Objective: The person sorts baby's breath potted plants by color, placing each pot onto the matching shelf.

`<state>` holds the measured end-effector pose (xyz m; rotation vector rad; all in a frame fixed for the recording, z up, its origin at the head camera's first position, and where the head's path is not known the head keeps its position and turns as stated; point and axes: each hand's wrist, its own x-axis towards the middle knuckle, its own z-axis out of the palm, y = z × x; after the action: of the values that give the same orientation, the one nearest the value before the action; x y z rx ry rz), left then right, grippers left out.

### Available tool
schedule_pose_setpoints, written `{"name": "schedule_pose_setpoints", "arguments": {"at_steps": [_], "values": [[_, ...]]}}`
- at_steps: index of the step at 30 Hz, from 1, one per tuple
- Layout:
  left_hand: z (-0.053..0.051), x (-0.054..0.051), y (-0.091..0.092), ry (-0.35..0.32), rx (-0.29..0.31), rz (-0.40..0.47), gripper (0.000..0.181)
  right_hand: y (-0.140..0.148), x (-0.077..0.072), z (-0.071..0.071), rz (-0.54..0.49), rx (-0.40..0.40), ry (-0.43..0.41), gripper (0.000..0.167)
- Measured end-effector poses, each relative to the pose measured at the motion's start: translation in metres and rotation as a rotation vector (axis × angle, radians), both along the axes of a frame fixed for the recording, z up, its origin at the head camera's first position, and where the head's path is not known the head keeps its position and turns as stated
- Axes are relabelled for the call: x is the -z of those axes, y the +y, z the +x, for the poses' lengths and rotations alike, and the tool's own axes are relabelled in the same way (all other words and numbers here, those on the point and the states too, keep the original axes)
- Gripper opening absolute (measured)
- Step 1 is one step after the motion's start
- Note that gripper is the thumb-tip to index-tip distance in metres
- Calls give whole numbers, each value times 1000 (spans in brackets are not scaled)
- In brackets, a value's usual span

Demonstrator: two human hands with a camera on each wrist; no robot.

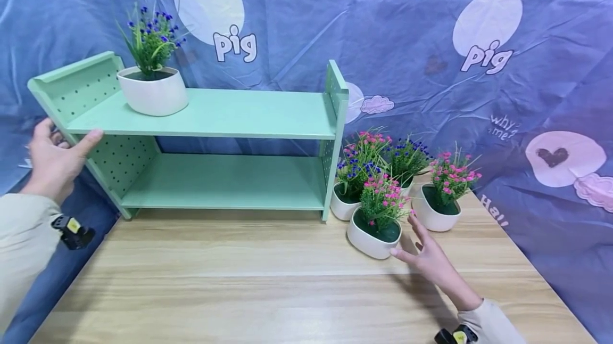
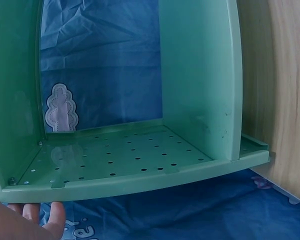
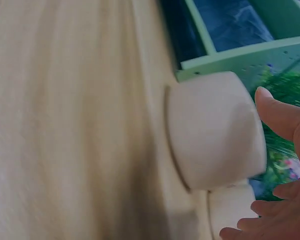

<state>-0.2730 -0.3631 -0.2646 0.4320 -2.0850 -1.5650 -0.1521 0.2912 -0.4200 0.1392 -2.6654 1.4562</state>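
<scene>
In the head view, my left hand [image 1: 56, 160] is at the left end of a light green two-tier shelf [image 1: 215, 181], thumb and fingers spread. The left wrist view shows its fingers [image 2: 56, 217] along the outside of the perforated side panel [image 2: 125, 155]. My right hand [image 1: 433, 259] reaches toward a white pot with pink flowers [image 1: 373, 240], thumb near its rim and fingers apart. In the right wrist view, the thumb lies beside this white pot [image 3: 215, 130]. A white pot with blue flowers [image 1: 153, 93] stands at the left of the top tier.
Beside the shelf's right end stand more potted plants: one with blue flowers [image 1: 345, 208], one with pink flowers [image 1: 438, 216], and others behind. All are on a wooden table [image 1: 239, 280]. A blue printed cloth [image 1: 306, 24] hangs behind.
</scene>
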Motion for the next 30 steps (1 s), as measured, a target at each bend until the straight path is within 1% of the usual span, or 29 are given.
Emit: {"name": "schedule_pose_setpoints", "arguments": {"at_steps": [5,10,12,17,21,26,30], "values": [[1,-2,4,11,3,21,72,-9,12,-7,-45,-9,-34,97],[2,-3,6,-2,2,23,73,-16,17,-10,-137,-12,-67,93],[2,-3,6,-7,2,19,73,-17,18,-11,-163,-3,-75,92],[1,-2,5,-15,-1,12,73,-20,18,-11,-178,36,-112,89],[1,0,2,-23,-3,1,74,-21,18,-11,-215,60,-140,87],[-1,1,0,-34,-5,-14,75,-23,18,-11,-252,74,-132,84],[-3,0,0,-37,-10,-20,75,-24,17,-10,-236,85,-120,83]]}}
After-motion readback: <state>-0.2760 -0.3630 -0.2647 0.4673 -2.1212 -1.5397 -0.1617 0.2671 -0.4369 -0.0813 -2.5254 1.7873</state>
